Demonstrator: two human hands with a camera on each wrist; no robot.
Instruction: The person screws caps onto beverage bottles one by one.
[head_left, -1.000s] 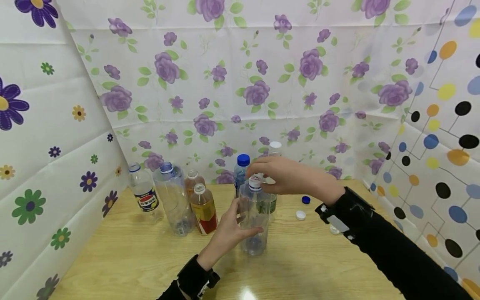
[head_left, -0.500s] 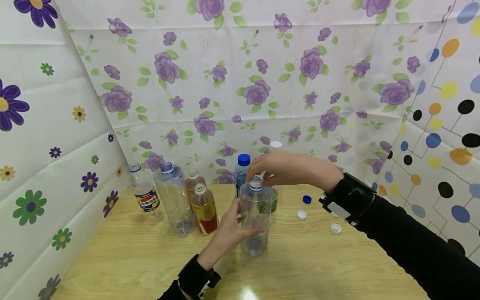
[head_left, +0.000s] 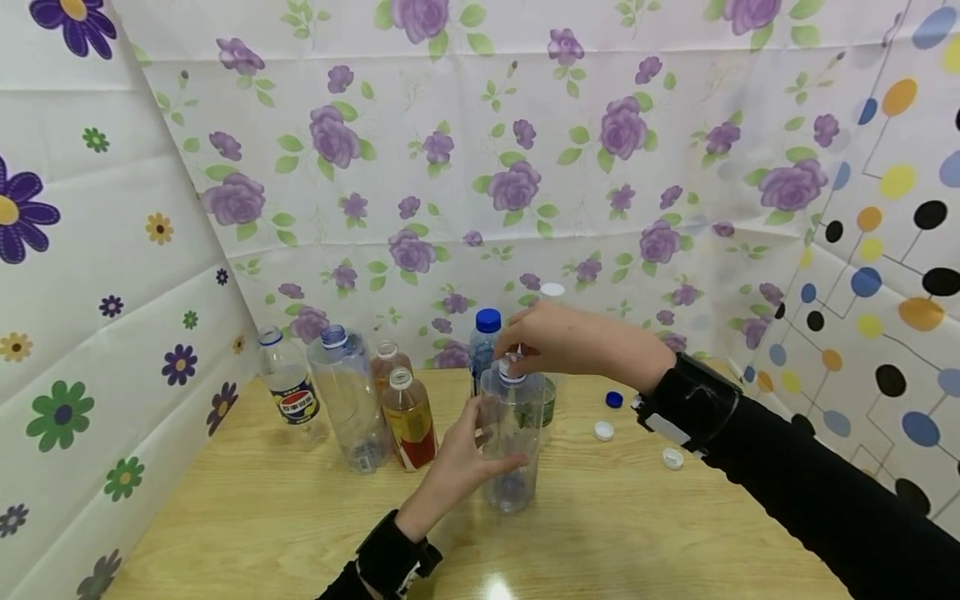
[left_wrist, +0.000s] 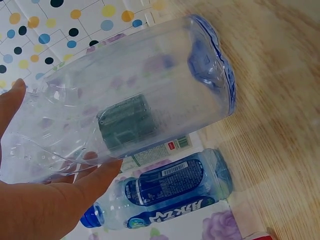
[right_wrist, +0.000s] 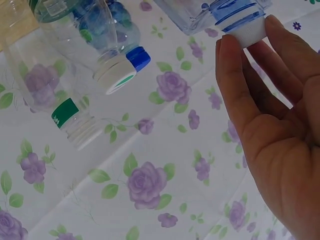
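A tall clear plastic bottle stands upright on the wooden table. My left hand grips its body from the left, thumb across the front and fingers round the back. From above, my right hand pinches a white bottle cap between thumb and fingertips at the bottle's neck. In the left wrist view, the clear bottle fills the grasp, and a blue-capped water bottle shows just behind it.
Left of my hands stand a cola bottle, a large uncapped bottle and two smaller bottles, one with a red-and-yellow label. A blue cap and white caps lie on the right. Patterned cloth hangs behind.
My right hand's fingers have shifted their hold round the cap, and the wrist has risen slightly. My left hand and the bottle stay in nearly the same spot.
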